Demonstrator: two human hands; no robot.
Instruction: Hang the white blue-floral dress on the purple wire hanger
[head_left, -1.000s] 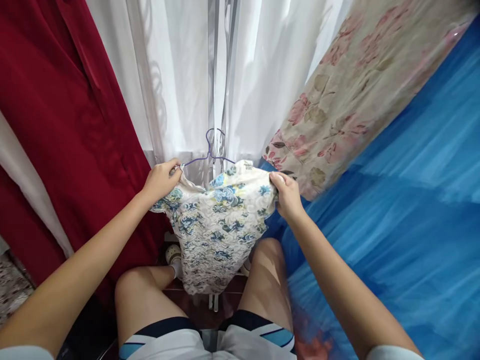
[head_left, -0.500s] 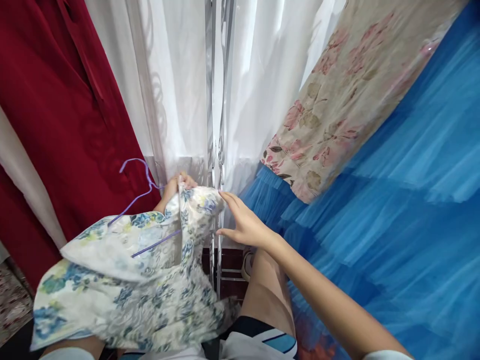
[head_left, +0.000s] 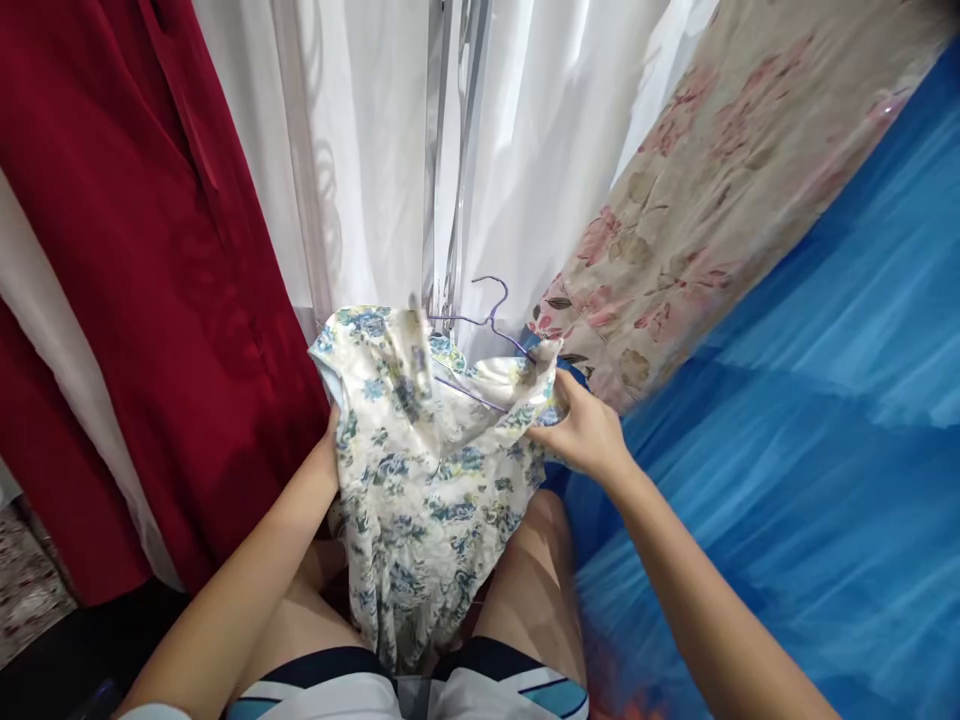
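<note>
A white sleeveless top [head_left: 442, 510] with blue and yellow flowers hangs upright over my lap, its neckline facing up. Inside it sits a thin purple wire hanger [head_left: 491, 318], whose hook sticks out above the collar. My right hand [head_left: 589, 428] pinches the top's right shoulder between thumb and fingers. At the left armhole, my left hand [head_left: 330, 455] holds the side of the top, with most of its fingers hidden by the cloth. The loose fabric bunches and narrows downward between my knees.
A dark red cloth [head_left: 217, 330] hangs at the left. White drapes [head_left: 375, 170] and metal poles [head_left: 454, 150] stand ahead. To the right hang a beige floral garment [head_left: 667, 230] and layered blue tulle [head_left: 795, 450], close to my right arm.
The top and hanger have turned upright and swung right, in front of me. My right hand has gone from reaching to gripping the shoulder; my left hand is now at the left side.
</note>
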